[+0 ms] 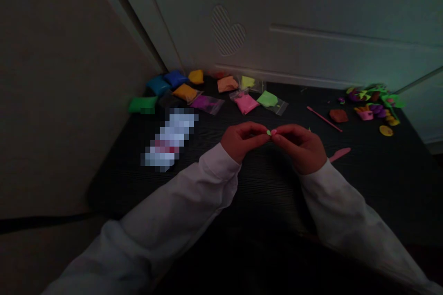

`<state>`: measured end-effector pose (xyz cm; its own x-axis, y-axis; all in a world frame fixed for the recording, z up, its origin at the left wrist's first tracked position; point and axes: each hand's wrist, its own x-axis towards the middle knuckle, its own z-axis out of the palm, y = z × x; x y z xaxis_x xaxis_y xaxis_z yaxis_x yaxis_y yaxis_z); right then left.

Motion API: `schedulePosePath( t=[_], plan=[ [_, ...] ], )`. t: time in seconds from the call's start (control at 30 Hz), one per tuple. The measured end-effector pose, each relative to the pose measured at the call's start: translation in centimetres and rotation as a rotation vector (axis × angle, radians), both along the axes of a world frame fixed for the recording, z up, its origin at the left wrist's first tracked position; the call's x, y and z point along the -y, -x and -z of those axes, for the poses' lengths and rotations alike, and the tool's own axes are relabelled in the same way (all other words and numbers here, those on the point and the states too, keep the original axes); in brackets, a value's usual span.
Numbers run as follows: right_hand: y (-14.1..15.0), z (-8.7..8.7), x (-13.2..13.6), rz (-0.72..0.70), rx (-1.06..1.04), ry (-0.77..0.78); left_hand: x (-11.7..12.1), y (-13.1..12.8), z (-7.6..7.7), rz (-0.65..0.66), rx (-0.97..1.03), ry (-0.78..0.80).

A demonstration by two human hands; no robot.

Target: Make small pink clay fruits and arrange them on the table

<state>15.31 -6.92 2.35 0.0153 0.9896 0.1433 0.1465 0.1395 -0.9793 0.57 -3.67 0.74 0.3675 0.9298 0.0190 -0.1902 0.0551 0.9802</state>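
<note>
While the two hands meet over the worktop [256,198] in the head view, the left hand [238,142] has its thumb and index finger closed on a small green bit [268,132]. The right hand [306,148] pinches a small pink bit [274,132] in the same way, just beside the green one; whether the two bits touch is too small to tell.

To the left of the left hand lies a pixelated panel [170,139], bright with some red. Beyond it and beyond the left hand are a green pack [139,104], a teal pack [158,84], a blue pack [176,78], a yellow pack [196,77], an orange pack [185,92], a purple pack [204,103] and a peach pack [227,84]. Straight beyond the fingertips sit a pink pack [246,103], a lime pack [247,82] and a light green pack [267,98].

Beyond the right hand, to its right, a pink stick [324,118] lies at a slant near a reddish-brown lump [338,115]. A pink knife [342,153] lies just beside that hand, partly hidden behind it. Farther right are a yellow disc [386,130] and a cluster of small coloured shapes [377,103], in green, purple, yellow and pink.
</note>
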Motion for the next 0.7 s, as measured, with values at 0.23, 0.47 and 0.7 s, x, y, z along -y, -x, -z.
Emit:
schedulePosePath(
  t=[0.23, 0.47, 0.7],
  plan=[
    [0.2, 0.1, 0.0, 0.017, -0.028, 0.012, 0.0, -0.1, 0.1, 0.006, 0.028, 0.032],
    [0.3, 0.2, 0.1, 0.017, -0.067, 0.006, -0.3, -0.2, 0.9, 0.053, 0.122, 0.114],
    [0.4, 0.2, 0.2, 0.015, -0.084, -0.036, -0.2, -0.7, 0.5, 0.103, 0.314, 0.411]
  ],
)
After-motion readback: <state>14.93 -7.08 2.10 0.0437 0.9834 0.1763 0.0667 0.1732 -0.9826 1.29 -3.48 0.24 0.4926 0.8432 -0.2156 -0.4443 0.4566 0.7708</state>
